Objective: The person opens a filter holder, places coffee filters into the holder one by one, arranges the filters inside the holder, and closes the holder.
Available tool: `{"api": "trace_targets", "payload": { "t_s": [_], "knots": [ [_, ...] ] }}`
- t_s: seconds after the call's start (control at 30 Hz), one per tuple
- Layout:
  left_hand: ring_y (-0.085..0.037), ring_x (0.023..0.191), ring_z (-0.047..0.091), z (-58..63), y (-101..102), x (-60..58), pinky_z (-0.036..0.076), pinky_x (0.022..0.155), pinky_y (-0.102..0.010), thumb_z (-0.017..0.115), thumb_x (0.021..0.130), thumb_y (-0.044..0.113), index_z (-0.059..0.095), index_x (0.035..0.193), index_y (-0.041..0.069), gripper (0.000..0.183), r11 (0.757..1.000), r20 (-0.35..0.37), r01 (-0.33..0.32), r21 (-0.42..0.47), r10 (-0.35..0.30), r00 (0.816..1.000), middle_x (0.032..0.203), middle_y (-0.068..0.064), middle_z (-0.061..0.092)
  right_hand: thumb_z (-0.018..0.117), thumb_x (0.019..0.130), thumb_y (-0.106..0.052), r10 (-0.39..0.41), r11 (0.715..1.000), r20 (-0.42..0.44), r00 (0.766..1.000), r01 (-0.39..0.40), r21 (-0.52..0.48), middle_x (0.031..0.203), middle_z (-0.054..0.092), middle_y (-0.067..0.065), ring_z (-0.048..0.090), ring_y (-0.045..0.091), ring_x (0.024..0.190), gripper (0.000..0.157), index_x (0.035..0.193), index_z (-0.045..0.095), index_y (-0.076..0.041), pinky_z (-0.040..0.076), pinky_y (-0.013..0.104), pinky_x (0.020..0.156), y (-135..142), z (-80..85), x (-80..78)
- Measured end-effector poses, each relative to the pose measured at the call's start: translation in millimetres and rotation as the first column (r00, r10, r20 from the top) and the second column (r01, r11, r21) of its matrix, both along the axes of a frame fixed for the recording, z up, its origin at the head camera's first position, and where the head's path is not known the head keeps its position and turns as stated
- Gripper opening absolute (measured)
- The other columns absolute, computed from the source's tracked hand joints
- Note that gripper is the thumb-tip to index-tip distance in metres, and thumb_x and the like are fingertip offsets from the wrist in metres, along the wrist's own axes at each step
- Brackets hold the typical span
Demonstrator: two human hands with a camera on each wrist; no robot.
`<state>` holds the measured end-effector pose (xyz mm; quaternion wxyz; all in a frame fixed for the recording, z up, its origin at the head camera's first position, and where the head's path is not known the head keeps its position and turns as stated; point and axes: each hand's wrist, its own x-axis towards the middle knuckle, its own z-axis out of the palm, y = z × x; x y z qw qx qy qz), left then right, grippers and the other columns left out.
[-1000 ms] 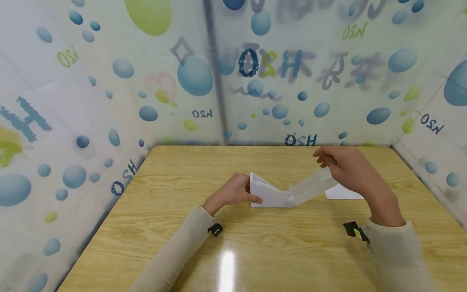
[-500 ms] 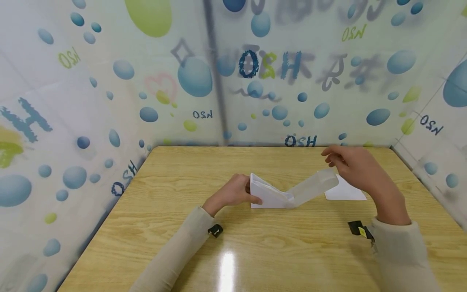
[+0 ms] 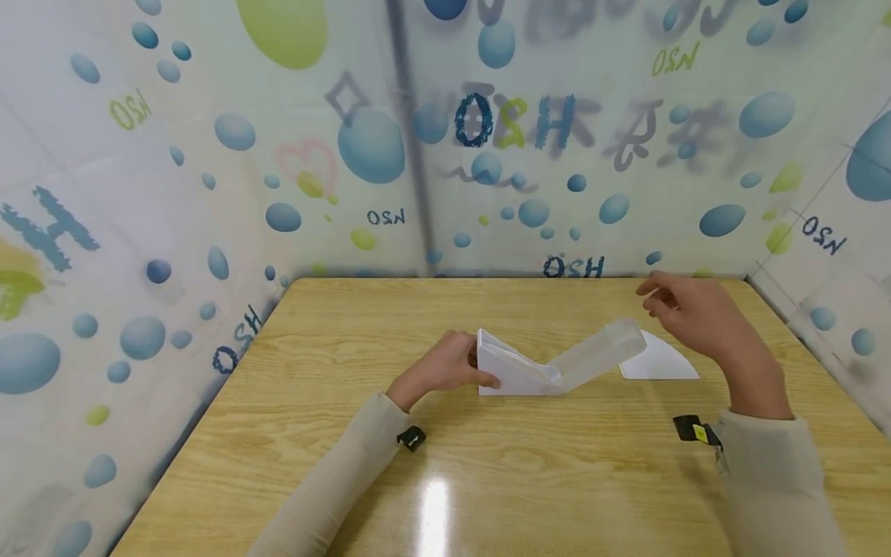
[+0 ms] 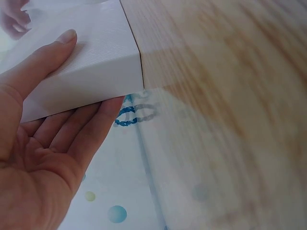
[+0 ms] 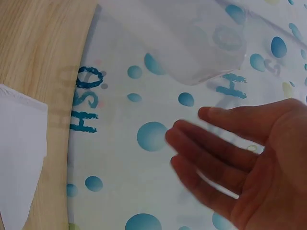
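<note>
While the left hand grips the box on the table and the right hand hangs empty, the clear flap (light and bendy, I guess) seems best pinched by its edge.

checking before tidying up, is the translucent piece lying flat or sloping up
Sloping up: in the head view, the translucent piece slants upward from the white box toward the right hand.

Mirror-written "H2O" repeated across the back wall.
The left wall and right wall carry it too; blurred grey characters at the back seem unreadable.
</note>
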<state>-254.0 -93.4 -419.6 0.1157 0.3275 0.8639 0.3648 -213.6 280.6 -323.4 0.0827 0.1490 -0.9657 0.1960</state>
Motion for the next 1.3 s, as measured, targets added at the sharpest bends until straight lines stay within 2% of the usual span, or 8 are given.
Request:
{"api": "trace_targets", "payload": {
  "t_s": [0.17, 0.3, 0.97, 1.3],
  "knots": [
    [-0.006, 0.081, 0.073, 0.9, 0.8, 0.3, 0.059, 0.07, -0.022, 0.088, 0.085, 0.021, 0.076, 0.114, 0.011, 0.033, 1.0, 0.012, -0.002, 0.002, 0.002, 1.0, 0.103, -0.005, 0.08, 0.058, 0.105, -0.017, -0.055, 0.998, 0.113, 0.992, 0.052, 0.033, 0.115, 0.072, 0.029, 0.069, 0.044, 0.1, 0.03, 0.126, 0.064, 0.004, 0.056, 0.059, 0.081, 7.4, -2.8, -2.9],
    [-0.006, 0.082, 0.074, 0.7, 1.7, -0.5, 0.059, 0.071, -0.022, 0.088, 0.084, 0.021, 0.076, 0.115, 0.012, 0.034, 1.0, 0.016, 0.001, 0.0, -0.001, 1.0, 0.104, -0.004, 0.08, 0.057, 0.105, -0.02, -0.098, 0.994, 0.183, 0.978, 0.088, 0.062, 0.119, 0.07, 0.031, 0.067, 0.047, 0.104, 0.033, 0.128, 0.062, 0.004, 0.055, 0.059, 0.081, 11.2, -5.1, -5.0],
    [-0.005, 0.08, 0.073, -1.7, -0.6, -0.1, 0.059, 0.069, -0.023, 0.087, 0.085, 0.021, 0.075, 0.115, 0.011, 0.033, 1.0, 0.019, -0.006, -0.003, 0.006, 1.0, 0.102, -0.005, 0.08, 0.062, 0.102, -0.023, -0.111, 0.993, 0.28, 0.954, 0.099, 0.058, 0.117, 0.068, 0.035, 0.067, 0.049, 0.101, 0.038, 0.124, 0.062, 0.008, 0.056, 0.057, 0.078, 36.8, -40.1, -23.6],
    [-0.006, 0.081, 0.073, -0.9, -0.2, 0.2, 0.059, 0.07, -0.024, 0.087, 0.085, 0.021, 0.075, 0.115, 0.012, 0.033, 1.0, 0.026, -0.005, 0.003, 0.005, 1.0, 0.103, -0.004, 0.08, 0.064, 0.1, -0.023, -0.131, 0.99, 0.351, 0.927, 0.107, 0.086, 0.119, 0.066, 0.036, 0.065, 0.049, 0.102, 0.043, 0.125, 0.059, 0.011, 0.054, 0.056, 0.077, 49.6, -55.1, -29.6]
  ]
}}
